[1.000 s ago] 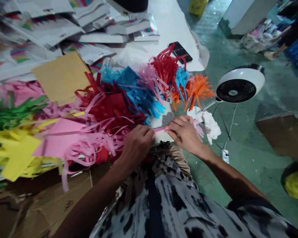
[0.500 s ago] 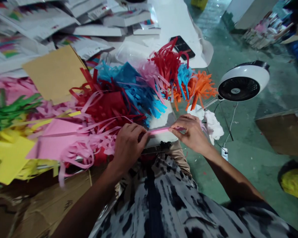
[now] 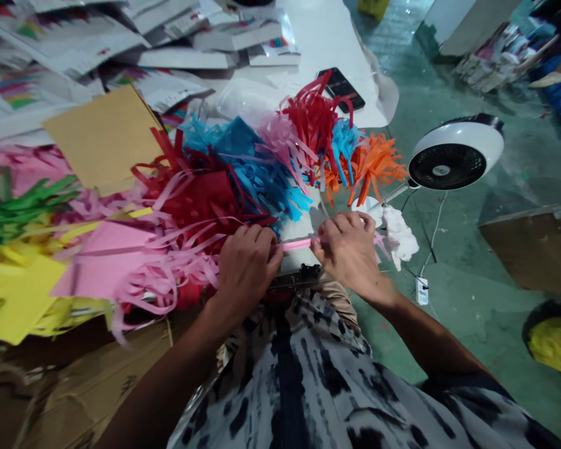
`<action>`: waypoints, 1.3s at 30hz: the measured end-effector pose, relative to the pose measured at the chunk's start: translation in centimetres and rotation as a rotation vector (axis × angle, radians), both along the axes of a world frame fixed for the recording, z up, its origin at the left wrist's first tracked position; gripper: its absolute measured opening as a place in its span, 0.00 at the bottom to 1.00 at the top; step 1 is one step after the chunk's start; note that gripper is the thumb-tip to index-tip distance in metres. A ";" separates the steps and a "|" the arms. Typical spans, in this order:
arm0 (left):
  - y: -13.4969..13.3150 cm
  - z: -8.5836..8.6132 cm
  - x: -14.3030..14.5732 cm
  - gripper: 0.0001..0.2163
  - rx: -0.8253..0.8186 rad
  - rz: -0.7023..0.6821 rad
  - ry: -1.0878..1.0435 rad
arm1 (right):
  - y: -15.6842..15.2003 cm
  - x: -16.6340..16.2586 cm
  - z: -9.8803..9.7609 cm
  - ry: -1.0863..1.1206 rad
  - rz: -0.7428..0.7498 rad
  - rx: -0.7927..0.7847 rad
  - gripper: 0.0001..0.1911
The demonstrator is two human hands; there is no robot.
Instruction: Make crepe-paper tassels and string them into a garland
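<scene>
A narrow pink paper strip (image 3: 295, 244) is stretched between my two hands at the near edge of the table. My left hand (image 3: 245, 267) pinches its left end, fingers curled closed. My right hand (image 3: 348, 252) is closed on its right end, and more pink fringe shows just beyond that hand. To the left lies a big heap of pink fringed paper (image 3: 135, 262), with red fringed paper (image 3: 206, 199) and blue fringed paper (image 3: 252, 168) behind it.
Red, blue and orange paper tassels (image 3: 346, 149) stand at the table's right edge, beside a black phone (image 3: 341, 87). Yellow and green fringed paper (image 3: 23, 262), a brown card (image 3: 105, 137) and stacked printed packets (image 3: 121, 43) fill the left. A white fan (image 3: 453, 159) sits on the floor.
My right hand has slid left along the strip toward my left hand, so less pink strip shows between them than half a second ago. My left hand stays put.
</scene>
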State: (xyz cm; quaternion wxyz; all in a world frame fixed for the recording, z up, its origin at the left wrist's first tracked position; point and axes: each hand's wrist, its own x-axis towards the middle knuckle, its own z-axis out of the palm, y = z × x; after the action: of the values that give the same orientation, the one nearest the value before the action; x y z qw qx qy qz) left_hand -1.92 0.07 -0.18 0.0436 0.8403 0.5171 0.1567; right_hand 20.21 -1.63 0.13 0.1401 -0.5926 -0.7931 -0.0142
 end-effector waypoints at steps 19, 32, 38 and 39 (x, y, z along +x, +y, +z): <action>-0.4 0.8 -1.4 0.10 0.207 -0.258 -0.005 | -1.4 3.6 -0.7 0.041 0.263 0.101 0.11; 0.0 -0.3 1.5 0.07 0.000 -0.317 0.112 | 0.3 1.7 -0.7 0.083 0.242 -0.001 0.11; 0.1 -1.2 1.5 0.07 0.047 -0.246 0.019 | 0.8 1.5 -1.1 0.011 0.192 -0.072 0.15; 0.2 -1.2 1.4 0.08 0.036 -0.229 0.007 | 0.9 1.5 -1.1 0.004 0.184 -0.083 0.15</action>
State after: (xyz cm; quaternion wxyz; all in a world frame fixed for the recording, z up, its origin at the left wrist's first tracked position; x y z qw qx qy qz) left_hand -0.56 0.23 -1.35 0.0443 0.8951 0.4151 0.1568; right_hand 21.68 -0.73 -1.02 0.1178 -0.5224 -0.8439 0.0331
